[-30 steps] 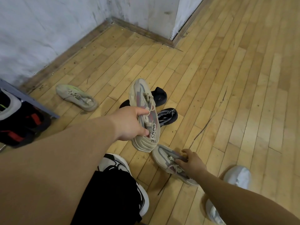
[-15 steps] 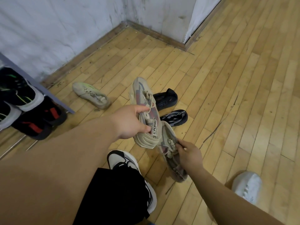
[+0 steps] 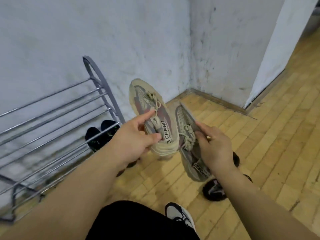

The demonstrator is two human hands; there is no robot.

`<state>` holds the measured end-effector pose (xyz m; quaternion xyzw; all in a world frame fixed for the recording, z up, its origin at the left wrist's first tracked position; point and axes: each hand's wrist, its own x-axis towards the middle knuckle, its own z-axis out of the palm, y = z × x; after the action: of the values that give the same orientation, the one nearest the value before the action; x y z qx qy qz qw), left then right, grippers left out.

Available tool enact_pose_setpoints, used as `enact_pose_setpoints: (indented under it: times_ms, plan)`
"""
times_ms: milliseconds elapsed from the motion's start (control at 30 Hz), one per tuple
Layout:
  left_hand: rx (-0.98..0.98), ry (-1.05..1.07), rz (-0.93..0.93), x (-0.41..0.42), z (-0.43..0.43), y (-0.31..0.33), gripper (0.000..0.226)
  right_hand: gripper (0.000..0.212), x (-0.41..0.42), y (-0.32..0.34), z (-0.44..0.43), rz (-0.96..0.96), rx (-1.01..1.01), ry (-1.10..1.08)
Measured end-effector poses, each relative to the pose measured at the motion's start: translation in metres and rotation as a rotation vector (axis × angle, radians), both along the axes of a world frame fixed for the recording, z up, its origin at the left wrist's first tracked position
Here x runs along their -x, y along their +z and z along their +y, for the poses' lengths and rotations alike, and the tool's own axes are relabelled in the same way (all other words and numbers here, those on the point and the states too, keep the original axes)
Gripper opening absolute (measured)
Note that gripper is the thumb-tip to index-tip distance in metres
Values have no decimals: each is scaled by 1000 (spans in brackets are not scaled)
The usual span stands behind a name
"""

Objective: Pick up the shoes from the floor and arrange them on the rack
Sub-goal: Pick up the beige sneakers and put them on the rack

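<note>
Near the part-filled rack [image 3: 103, 84], one beige shoe [image 3: 150, 104] is pinched by left hand [image 3: 136, 142] fingers [image 3: 147, 115], its mate [image 3: 185, 118] by the right hand [image 3: 216, 151]; a dark shoe [image 3: 214, 189] is left on the floor [image 3: 268, 135].

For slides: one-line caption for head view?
Left hand grips one beige sneaker, right hand its mate, beside the metal rack.

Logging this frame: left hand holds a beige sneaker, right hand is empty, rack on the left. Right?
No. The head view shows the right hand gripping a second beige sneaker, not empty. The left hand does hold the first sneaker, and the rack stands on the left.
</note>
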<state>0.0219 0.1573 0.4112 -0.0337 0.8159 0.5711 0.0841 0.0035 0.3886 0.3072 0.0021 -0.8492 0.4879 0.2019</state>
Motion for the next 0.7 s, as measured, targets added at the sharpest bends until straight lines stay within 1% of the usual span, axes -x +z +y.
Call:
enact_pose_setpoints:
  times_ms: [67, 133, 167, 267, 400, 500, 567, 633, 700]
  plan:
    - [93, 40, 107, -22, -41, 29, 74, 32, 11, 36, -35, 118, -19, 90]
    - [123, 118, 159, -49, -85, 54, 71, 32, 18, 68, -75, 219, -40, 180]
    - [137, 164, 182, -64, -105, 63, 71, 32, 19, 85, -96, 236, -48, 233]
    - [174, 309, 252, -108, -157, 79, 71, 33, 17, 128, -161, 224, -83, 371]
    - [149, 478, 292, -155, -213, 69, 71, 36, 11, 163, -243, 196, -70, 507]
    - [100, 610, 307, -185, -250, 48, 72, 37, 2, 170, -290, 160, -108, 562]
    - [76, 656, 278, -197, -272, 33, 73, 36, -3, 162, -309, 148, -128, 596]
    - [32, 654, 253, -205, -290, 23, 74, 34, -9, 147, -318, 138, -134, 630]
    - [52, 623, 236, -208, -302, 17, 74, 32, -11, 133, -320, 111, -187, 663]
